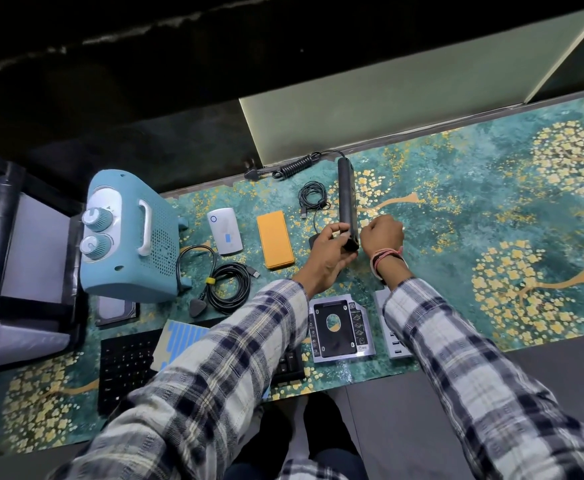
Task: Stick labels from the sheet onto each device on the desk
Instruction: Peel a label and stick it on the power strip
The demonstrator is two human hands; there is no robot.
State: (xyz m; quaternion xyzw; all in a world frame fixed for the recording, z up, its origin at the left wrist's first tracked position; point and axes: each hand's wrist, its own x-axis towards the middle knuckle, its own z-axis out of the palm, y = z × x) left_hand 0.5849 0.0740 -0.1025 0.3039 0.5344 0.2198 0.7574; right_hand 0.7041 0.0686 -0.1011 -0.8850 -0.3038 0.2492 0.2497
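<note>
Holding the long black device (346,202) by its near end, the left hand (328,252) has its fingers and thumb curled round it, so that grip is tight on the thing. The right hand (382,233) sits just beside the same end with its fingers curled in. It may be pressing a label on, but I cannot tell if it holds one. So the step in hand looks like labelling this black device, which lies near the back of the desk (491,209). The label sheet (179,342) with blue labels rests on the black keyboard (126,365). The white device (224,231) already wears a blue label. The orange device (275,239) shows none, so the next move likely calls for peeling a fresh label.
</note>
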